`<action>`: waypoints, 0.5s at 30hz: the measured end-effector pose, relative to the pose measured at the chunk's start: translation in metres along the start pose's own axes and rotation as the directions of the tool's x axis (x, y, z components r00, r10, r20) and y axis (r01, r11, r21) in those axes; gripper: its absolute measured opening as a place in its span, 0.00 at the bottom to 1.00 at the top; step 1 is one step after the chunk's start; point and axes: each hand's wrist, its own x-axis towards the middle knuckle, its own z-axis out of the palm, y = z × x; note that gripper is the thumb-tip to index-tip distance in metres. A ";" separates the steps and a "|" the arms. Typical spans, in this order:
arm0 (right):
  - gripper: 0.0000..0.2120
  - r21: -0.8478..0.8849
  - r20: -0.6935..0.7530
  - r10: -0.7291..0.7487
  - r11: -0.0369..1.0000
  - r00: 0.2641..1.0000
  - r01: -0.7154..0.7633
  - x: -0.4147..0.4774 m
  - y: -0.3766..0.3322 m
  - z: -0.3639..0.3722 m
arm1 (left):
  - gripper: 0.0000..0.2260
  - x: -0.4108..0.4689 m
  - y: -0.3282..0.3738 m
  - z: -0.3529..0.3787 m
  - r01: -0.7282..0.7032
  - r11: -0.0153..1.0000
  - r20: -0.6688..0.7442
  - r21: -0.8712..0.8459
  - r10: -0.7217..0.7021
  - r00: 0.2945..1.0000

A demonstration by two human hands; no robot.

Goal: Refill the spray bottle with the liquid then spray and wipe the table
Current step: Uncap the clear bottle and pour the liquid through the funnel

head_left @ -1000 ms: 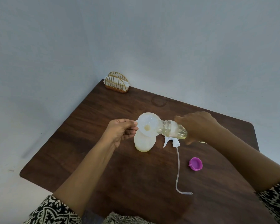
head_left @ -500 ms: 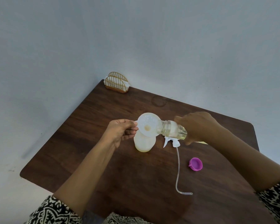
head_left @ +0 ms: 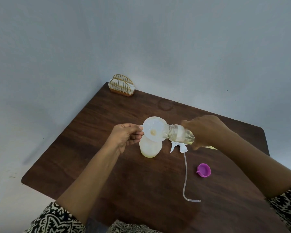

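Currently at the refill step, by the look of it: pours pale liquid from a clear refill bottle (head_left: 178, 134), tipped near level, into a white funnel (head_left: 154, 131) seated over the mouth of the frosted spray bottle (head_left: 149, 149), mid-table (head_left: 107, 165). Grasps the refill bottle's body in the right hand (head_left: 207, 132), fingers wrapped round it; pinches the funnel's rim tab in the left hand (head_left: 124, 136), just left of the spray bottle. Shows a small yellowish pool at the funnel's throat and only a low tint in the spray bottle's base, so probably far from full. Calls next for a slow, steady flow and an upright funnel, then for lifting the funnel off and screwing on the trigger head (head_left: 178, 147), lying just right of the spray bottle with dip tube trailing toward the near edge. Purple cap (head_left: 203, 170) farther right and nearer; wire napkin holder (head_left: 122, 87) well beyond, at the far corner. Risk: drips onto the trigger head directly below the pour.
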 end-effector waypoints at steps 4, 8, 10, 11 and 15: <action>0.30 -0.018 -0.011 0.008 1.000 1.000 -0.008 0.000 0.000 0.000 | 0.02 0.000 0.000 0.001 0.003 1.000 0.006 -0.015 -0.003 1.000; 0.31 -0.016 0.000 0.000 1.000 1.000 0.000 0.002 0.000 0.001 | 0.02 0.000 0.001 0.000 0.005 1.000 0.008 -0.010 -0.005 1.000; 0.30 -0.014 0.000 -0.006 1.000 1.000 0.006 0.002 0.001 0.001 | 0.02 0.000 0.001 0.000 0.007 1.000 0.006 -0.006 -0.007 1.000; 0.30 -0.015 -0.003 -0.007 1.000 1.000 0.007 0.002 0.001 0.001 | 0.02 0.001 0.001 0.000 0.007 1.000 0.007 -0.007 -0.007 1.000; 0.26 -0.021 -0.021 0.007 1.000 1.000 -0.008 0.003 0.002 0.003 | 0.02 0.001 0.001 0.001 0.008 1.000 0.012 -0.019 -0.008 1.000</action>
